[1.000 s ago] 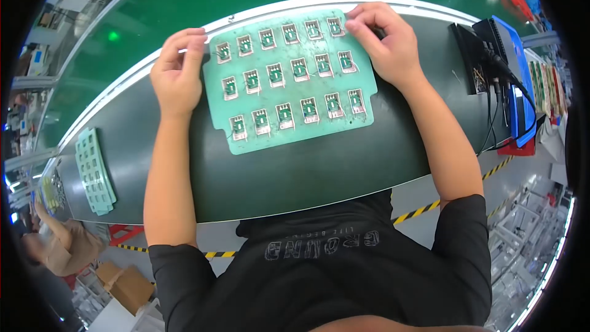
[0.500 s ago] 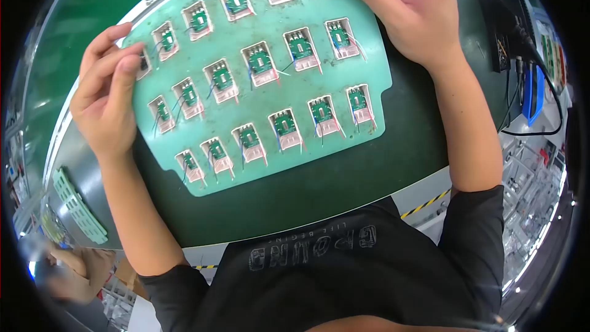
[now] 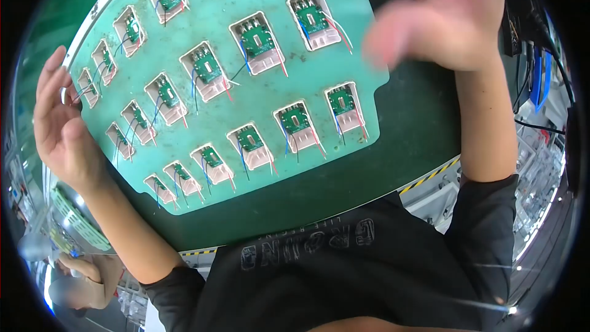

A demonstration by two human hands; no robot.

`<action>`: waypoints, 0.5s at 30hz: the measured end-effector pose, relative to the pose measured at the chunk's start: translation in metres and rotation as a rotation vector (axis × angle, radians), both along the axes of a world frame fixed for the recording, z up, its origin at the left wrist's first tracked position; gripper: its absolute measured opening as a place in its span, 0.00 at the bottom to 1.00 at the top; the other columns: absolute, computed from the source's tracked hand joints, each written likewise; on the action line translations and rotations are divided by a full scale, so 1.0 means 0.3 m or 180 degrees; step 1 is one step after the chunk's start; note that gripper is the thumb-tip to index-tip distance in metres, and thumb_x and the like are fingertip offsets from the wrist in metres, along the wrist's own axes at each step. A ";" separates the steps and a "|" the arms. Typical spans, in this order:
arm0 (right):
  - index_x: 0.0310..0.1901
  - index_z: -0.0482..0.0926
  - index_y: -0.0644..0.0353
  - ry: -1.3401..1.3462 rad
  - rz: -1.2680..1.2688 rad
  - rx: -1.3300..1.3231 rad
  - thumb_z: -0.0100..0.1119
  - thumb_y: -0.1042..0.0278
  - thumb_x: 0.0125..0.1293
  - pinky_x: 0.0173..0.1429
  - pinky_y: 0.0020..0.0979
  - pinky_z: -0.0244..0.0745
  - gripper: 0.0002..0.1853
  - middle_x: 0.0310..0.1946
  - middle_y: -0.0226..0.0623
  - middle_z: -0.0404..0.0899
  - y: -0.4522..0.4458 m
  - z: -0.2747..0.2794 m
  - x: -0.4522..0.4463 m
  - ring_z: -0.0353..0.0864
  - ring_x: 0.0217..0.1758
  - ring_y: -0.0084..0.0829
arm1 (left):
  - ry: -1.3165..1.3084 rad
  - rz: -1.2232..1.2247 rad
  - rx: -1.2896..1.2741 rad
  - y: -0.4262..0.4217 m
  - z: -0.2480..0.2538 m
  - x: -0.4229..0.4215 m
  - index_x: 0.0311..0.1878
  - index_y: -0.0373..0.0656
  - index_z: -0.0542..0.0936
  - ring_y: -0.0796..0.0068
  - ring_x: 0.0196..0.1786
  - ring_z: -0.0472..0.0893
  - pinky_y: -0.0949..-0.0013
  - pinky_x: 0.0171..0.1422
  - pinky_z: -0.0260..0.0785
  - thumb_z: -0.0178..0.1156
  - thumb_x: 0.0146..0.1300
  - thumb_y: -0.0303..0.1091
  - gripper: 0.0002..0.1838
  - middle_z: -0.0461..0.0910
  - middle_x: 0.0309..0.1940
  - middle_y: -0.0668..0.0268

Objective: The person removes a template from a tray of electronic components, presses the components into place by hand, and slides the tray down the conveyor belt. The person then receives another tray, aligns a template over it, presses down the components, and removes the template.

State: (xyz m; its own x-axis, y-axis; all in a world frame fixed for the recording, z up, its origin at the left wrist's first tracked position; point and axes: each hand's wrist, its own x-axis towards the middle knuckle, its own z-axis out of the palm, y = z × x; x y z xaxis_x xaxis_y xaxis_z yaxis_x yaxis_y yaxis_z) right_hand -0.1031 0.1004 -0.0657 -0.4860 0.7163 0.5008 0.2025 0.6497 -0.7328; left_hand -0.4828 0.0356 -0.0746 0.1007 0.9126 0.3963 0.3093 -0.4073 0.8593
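A large green tray (image 3: 295,58) lies on the dark mat, its top cut off by the view. Its rectangular pockets hold pale housings with small green circuit boards (image 3: 255,40) and thin red, blue, black and white wires. Beside the tray's left edge is my left hand (image 3: 69,126), thumb apart from the curved fingers; a small whitish ring shape shows at its fingers. My right hand (image 3: 452,21), blurred by motion, hovers over the upper right edge of the tray, thumb spread away from the palm and nothing visible in it.
Another green slotted tray (image 3: 80,218) lies at the lower left. Black cables (image 3: 541,31) and a blue bin edge (image 3: 541,80) are at the right. A co-worker (image 3: 92,276) is at the lower left, beyond the table. Yellow-black floor tape (image 3: 433,175) shows below the table edge.
The tray appears larger and nearer, shifted left and up in view. My hands have spread farther apart; the right one has moved away from the tray's top edge with its thumb out.
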 end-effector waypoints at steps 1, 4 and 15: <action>0.33 0.82 0.65 -0.0127 0.0125 0.0237 0.74 0.75 0.59 0.48 0.29 0.75 0.08 0.39 0.44 0.83 -0.001 0.005 0.003 0.82 0.46 0.32 | 0.0318 -0.0116 0.0118 0.000 -0.002 0.007 0.51 0.31 0.83 0.58 0.62 0.77 0.55 0.71 0.67 0.58 0.75 0.28 0.10 0.74 0.66 0.40; 0.31 0.82 0.65 -0.0357 0.0499 0.0813 0.75 0.75 0.57 0.48 0.30 0.76 0.08 0.39 0.45 0.83 0.001 0.010 0.003 0.83 0.47 0.34 | 0.0874 0.0157 -0.0046 -0.006 0.001 -0.017 0.48 0.32 0.86 0.62 0.59 0.77 0.63 0.65 0.69 0.65 0.69 0.27 0.09 0.76 0.64 0.39; 0.27 0.82 0.64 -0.0541 0.0675 0.1080 0.79 0.72 0.54 0.50 0.34 0.78 0.11 0.39 0.50 0.83 0.045 0.035 0.026 0.84 0.51 0.40 | 0.0602 0.0586 0.0062 -0.008 -0.015 -0.012 0.43 0.33 0.87 0.63 0.61 0.80 0.64 0.67 0.70 0.65 0.70 0.25 0.05 0.82 0.59 0.44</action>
State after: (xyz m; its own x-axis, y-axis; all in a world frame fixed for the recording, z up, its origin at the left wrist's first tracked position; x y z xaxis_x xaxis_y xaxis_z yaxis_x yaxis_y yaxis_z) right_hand -0.0951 0.1140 -0.0553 -0.7005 0.4003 0.5908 0.1380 0.8882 -0.4381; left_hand -0.4865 0.0331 -0.0793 0.0078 0.9148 0.4039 0.5342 -0.3453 0.7717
